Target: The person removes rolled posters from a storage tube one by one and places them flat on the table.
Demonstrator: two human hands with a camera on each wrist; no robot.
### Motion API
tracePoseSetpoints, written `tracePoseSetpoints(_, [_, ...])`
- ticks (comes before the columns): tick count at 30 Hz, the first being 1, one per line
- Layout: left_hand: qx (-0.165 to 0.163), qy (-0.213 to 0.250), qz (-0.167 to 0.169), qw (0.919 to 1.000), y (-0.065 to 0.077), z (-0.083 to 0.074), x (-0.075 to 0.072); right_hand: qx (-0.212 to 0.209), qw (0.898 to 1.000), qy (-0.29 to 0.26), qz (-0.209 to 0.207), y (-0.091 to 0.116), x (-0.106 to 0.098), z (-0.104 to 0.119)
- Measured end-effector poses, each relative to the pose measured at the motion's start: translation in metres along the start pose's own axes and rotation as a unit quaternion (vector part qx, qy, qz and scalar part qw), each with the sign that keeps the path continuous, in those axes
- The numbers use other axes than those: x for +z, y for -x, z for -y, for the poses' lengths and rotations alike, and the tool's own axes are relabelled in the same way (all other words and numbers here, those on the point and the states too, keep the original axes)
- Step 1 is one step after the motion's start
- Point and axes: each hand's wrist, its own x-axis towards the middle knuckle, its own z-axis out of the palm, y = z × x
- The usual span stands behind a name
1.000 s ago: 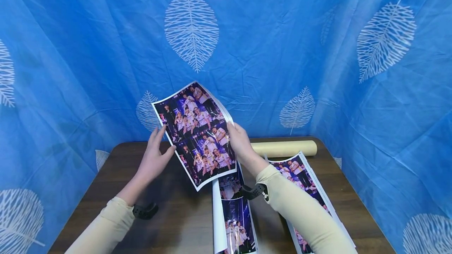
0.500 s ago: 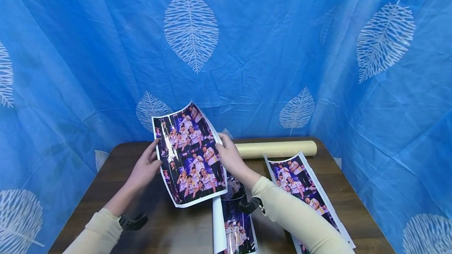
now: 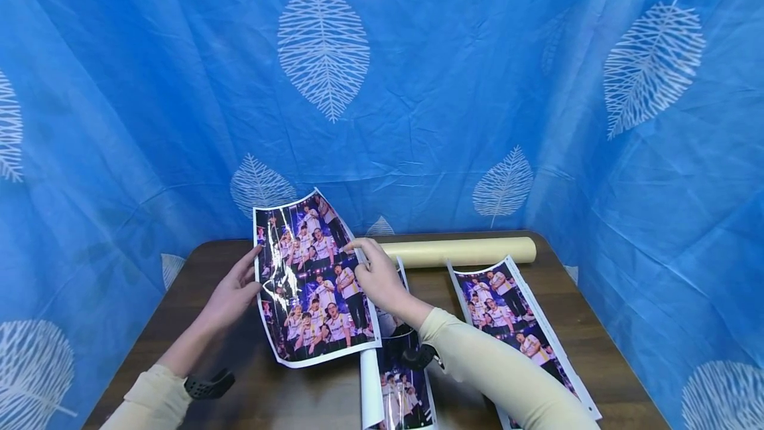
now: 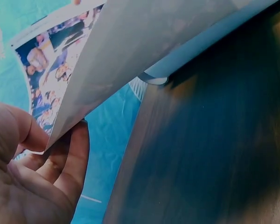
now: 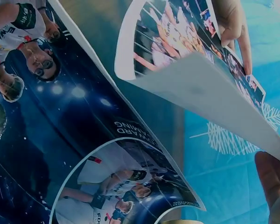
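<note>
A glossy photo print (image 3: 310,284) with two rows of group pictures is raised and bowed above the table. My left hand (image 3: 229,294) pinches its left edge; the left wrist view has the thumb on the printed face and the other fingers behind the white back (image 4: 144,42). At the opposite edge my right hand (image 3: 382,281) holds the print, its index finger reaching over onto the picture side. In the right wrist view that hand (image 5: 273,179) is partly cut off, at the sheet's edge, with the left hand (image 5: 233,28) farther up.
Partly under the raised print, a long poster (image 3: 394,380) lies with a curled white left edge. To the right is another print (image 3: 519,317), partly covered by my sleeve. A cream roll (image 3: 459,253) lies along the back of the wooden table (image 3: 268,397), before a blue curtain (image 3: 418,85).
The print has come down and to the left with both hands, and turned more upright to the view. My left hand has taken its left edge; my right index finger has moved onto the front.
</note>
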Motion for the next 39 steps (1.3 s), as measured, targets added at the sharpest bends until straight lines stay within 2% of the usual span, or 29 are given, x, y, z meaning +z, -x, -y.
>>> tracePoseSetpoints(10, [0.0,-0.021,0.029,0.9994,0.008,0.009,-0.012,0.052,0.994,-0.042,0.081,0.002,0.004,-0.003])
tracePoseSetpoints(15, [0.007,-0.024,0.059,0.998,0.012,0.01,-0.022,0.053,0.993,-0.042,0.101,0.001,0.007,-0.002])
tracePoseSetpoints(20, [0.001,-0.032,0.085,0.9958,0.013,0.017,-0.035,0.062,0.989,0.001,0.135,0.0,0.012,0.004])
tracePoseSetpoints(26, [-0.016,-0.048,0.12,0.9915,0.014,0.029,-0.05,0.059,0.977,0.067,0.194,0.0,0.022,0.01])
tracePoseSetpoints(29, [-0.029,-0.052,0.14,0.9884,0.014,0.037,-0.056,0.055,0.966,0.11,0.226,0.001,0.029,0.013])
tracePoseSetpoints(32, [-0.043,-0.06,0.163,0.9838,0.015,0.045,-0.061,0.042,0.951,0.164,0.26,0.003,0.038,0.016])
tracePoseSetpoints(35, [-0.062,-0.077,0.181,0.9785,0.016,0.052,-0.062,0.028,0.931,0.222,0.288,0.007,0.047,0.019])
tracePoseSetpoints(39, [-0.068,-0.111,0.21,0.969,0.017,0.06,-0.06,0.003,0.901,0.306,0.308,0.013,0.057,0.018])
